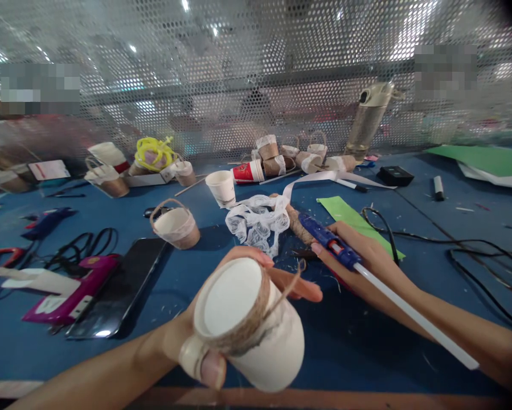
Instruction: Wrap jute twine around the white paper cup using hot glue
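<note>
My left hand (176, 336) is wrapped round a tilted white paper cup (277, 347), its flat base turned up towards me. Brown jute twine (242, 336) circles the cup near that base, and a loose end sticks out to the right. A pale band covers part of my left thumb. In my right hand (367, 256) is a blue glue gun (332, 242), with a long white glue stick (413, 313) coming out of its back end. The gun's front lies by a twine-wound roll (298, 225), beside a heap of white lace (258, 222).
A small twine-handled basket (183, 233), a black phone (119, 290) and a purple glue gun (80, 285) lie left. Behind are a white cup (221, 188), several small baskets and a bottle (369, 122) against the perforated screen. Black cables (465, 250) run right.
</note>
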Tool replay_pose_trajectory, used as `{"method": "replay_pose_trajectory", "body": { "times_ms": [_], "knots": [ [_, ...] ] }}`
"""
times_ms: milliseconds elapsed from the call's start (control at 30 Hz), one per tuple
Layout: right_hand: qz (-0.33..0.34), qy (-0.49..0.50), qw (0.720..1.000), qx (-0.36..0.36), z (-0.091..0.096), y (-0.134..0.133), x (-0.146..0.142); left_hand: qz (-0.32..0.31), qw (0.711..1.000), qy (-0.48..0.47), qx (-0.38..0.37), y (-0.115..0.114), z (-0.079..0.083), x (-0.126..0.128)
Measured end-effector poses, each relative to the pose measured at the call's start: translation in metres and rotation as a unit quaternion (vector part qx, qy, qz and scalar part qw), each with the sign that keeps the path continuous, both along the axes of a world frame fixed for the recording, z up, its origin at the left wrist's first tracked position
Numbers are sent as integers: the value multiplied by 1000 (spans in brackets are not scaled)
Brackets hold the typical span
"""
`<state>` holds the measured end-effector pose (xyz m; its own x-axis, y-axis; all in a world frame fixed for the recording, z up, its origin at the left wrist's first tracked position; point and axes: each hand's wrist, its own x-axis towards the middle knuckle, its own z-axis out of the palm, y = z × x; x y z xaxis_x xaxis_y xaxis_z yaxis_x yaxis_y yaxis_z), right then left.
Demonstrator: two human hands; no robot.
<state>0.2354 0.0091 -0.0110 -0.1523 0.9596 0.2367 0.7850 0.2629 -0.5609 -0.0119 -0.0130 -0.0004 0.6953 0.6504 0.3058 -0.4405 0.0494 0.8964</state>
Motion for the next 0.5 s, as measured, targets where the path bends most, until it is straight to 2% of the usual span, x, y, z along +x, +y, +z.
{"method": "replay_pose_trajectory", "body": {
  "times_ms": [67, 333, 433, 500],
  "knots": [
    [2, -21, 1000, 1, -1, 1, 3, -13, 999, -41, 13, 3, 3, -2],
    [82, -46, 995, 19, -4, 0, 9, 89, 994, -53, -40, 5, 8, -4],
    [60, -21, 997, 43, -4, 0, 11, 134, 988, -56, -57, 5, 8, -2],
    [26, 8, 998, 61, -2, 0, 12, 188, 977, -74, -65, 5, 8, 1]
  ]
}}
